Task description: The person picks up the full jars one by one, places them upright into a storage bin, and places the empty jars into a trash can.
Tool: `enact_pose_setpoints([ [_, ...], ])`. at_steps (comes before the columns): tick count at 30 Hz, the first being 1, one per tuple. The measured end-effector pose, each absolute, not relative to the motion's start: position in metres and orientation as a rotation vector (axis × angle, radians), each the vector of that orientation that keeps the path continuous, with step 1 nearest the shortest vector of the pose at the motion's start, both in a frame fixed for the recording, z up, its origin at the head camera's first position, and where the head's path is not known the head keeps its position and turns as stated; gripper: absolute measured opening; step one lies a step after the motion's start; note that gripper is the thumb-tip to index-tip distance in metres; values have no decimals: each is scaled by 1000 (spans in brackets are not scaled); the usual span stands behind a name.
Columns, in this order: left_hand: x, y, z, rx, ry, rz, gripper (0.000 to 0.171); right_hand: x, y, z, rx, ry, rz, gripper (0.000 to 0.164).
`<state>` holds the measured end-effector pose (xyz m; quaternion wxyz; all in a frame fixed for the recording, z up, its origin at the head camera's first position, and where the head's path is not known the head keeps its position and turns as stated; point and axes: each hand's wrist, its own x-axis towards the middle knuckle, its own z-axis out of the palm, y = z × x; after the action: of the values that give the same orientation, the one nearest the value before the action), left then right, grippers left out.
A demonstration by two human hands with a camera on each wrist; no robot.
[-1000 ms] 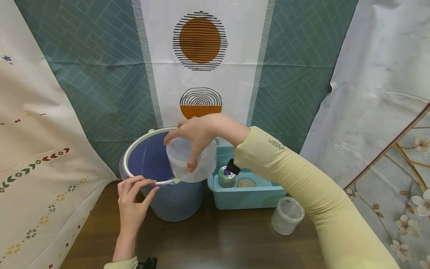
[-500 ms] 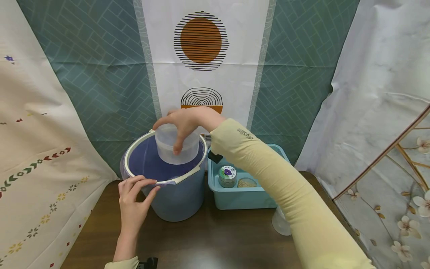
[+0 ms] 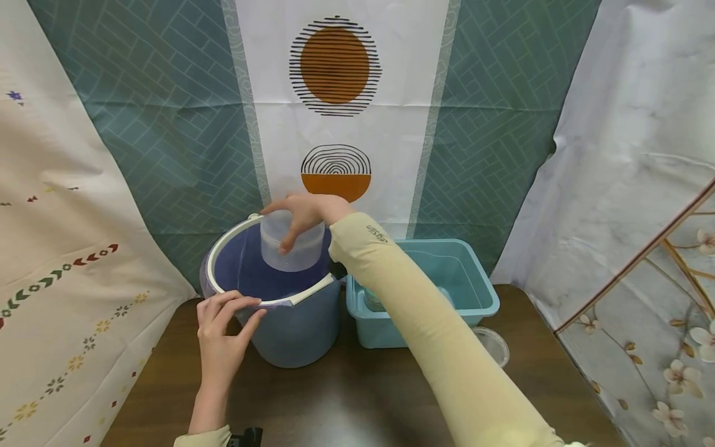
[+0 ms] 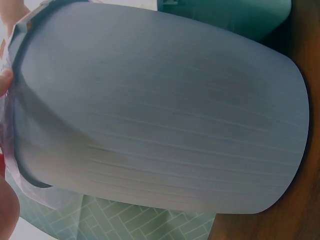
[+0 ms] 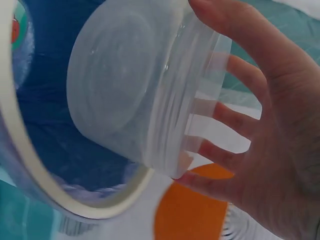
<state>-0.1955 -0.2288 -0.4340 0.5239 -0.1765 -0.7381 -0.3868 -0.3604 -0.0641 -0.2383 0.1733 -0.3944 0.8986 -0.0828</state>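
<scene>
In the head view, a grey-blue round bin [image 3: 293,341] has a white rim ring and a blue liner bag. My left hand [image 3: 220,329] pinches the bin's near rim between thumb and fingers; in the left wrist view only its fingertips show at the edge. My right hand [image 3: 304,216] holds a translucent plastic tub [image 3: 290,251] from above, fingers spread around its side. The tub hangs over the bin's mouth, partly inside the opening. Seen from the right wrist, the tub [image 5: 115,75] has no visible contents. Another container with a red-and-green picture [image 5: 19,30] lies in the bin.
A turquoise basin [image 3: 469,279] stands right of the bin, with a jar [image 3: 373,301] in it, mostly behind my right forearm. A clear jar [image 3: 493,346] stands on the brown table [image 3: 313,403], partly covered by the sleeve. Patterned cloths hang behind and at both sides.
My right hand has carried the tub leftward from the bin's right edge to over its opening, then slightly lower. The right sleeve now covers more of the jars. My left hand has stayed put.
</scene>
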Motion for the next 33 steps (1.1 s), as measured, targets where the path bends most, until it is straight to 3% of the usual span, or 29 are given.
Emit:
enact_pose_setpoints([
  [12, -194, -227, -431, -423, -1757, -916, 45, -372, -54, -271, -1064, 2596, -179, 89],
  [33, -195, -230, -433, -428, -1764, -915, 42, -371, -58, -276, -1009, 2704, -175, 90],
])
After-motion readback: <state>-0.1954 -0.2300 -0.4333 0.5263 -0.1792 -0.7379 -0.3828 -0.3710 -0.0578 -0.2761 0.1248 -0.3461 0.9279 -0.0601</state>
